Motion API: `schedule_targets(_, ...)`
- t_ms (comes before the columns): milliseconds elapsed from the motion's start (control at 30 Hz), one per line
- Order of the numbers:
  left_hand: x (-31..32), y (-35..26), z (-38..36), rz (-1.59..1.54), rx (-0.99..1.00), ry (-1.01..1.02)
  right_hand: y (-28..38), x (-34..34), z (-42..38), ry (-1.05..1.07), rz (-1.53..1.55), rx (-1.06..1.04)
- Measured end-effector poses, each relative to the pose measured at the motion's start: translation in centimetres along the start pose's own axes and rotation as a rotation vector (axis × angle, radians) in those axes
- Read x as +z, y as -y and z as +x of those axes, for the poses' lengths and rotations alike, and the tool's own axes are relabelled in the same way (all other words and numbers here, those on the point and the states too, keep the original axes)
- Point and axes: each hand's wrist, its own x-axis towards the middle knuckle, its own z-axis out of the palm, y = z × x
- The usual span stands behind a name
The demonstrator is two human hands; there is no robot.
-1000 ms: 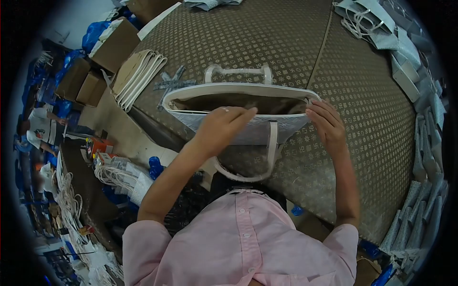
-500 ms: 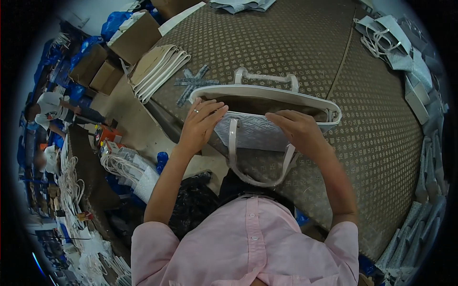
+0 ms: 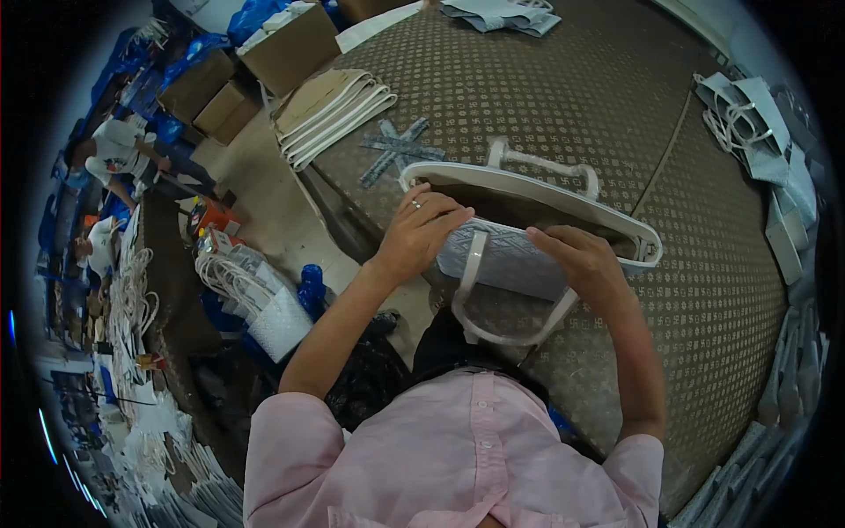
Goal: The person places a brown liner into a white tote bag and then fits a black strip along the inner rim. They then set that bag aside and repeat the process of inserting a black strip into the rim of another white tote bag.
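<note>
Brown patterned covering spreads across the table (image 3: pixel 704 238), its left edge dropping toward the pale floor (image 3: pixel 264 180), where cardboard boxes (image 3: pixel 283 51) stand and another person (image 3: pixel 119 150) bends at the far side. Near the table's near-left edge sits the handbag (image 3: pixel 510 268), its top open and its near handle (image 3: pixel 466 304) looping toward the wearer. The left hand (image 3: pixel 418 236) lays its fingers, slightly spread, over the near rim by the left end; the right hand (image 3: pixel 585 264) rests its fingers, close together, farther right on that rim. Whether either pinches it, I cannot tell. Crossed strips (image 3: pixel 396 151) lie just beyond the bag's left end, between it and the folded stack (image 3: pixel 339 114) at the left edge. Rightward, a broad patterned stretch separates the bag from pale bag pieces (image 3: pixel 748 128) along the right edge.
</note>
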Motion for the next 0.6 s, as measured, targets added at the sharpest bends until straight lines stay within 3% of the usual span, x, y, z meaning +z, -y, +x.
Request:
schedule_targets(133, 0.7, 0.8, 0.1, 0.011, 0.065, 0.011, 0.8, -0.2, 0.6, -0.037, 0.087, 0.046)
schedule_targets(233, 0.4, 0.4, 0.0, 0.018, 0.096, -0.09, 1.2, -0.1, 0.7, 0.019, 0.208, 0.148)
schedule_targets(300, 0.3, 0.6, -0.2, -0.024, 0.103, -0.091, 0.1, 0.3, 0.2, 0.079, 0.058, 0.093)
schedule_targets(600, 1.5, 0.7, -0.5, -0.15, 0.102, -0.122, 1.5, 0.9, 2.5, 0.104, 0.008, -0.008)
